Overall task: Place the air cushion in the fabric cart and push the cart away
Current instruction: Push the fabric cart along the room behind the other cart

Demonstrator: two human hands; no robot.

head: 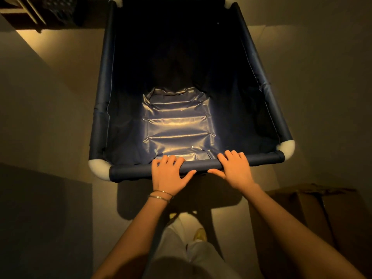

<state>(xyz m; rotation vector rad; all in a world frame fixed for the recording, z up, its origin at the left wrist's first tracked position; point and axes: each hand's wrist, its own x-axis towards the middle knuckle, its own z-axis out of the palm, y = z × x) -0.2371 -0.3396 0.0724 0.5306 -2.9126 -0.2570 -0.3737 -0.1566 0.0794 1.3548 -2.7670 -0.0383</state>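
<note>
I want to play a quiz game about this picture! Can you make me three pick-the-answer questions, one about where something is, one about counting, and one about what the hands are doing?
1. Where is the air cushion?
A. On the floor
B. Inside the fabric cart
C. On the cardboard box

2. How many bangles are on the left wrist?
A. None
B. Two
C. Five

3. What are the left hand and right hand doing?
A. Gripping the cart's near bar
B. Holding the cushion
C. Hanging free

Answers: 1 B, it lies on the cart's bottom. 2 B, two thin rings show. 3 A, the fingers curl over the bar.
</note>
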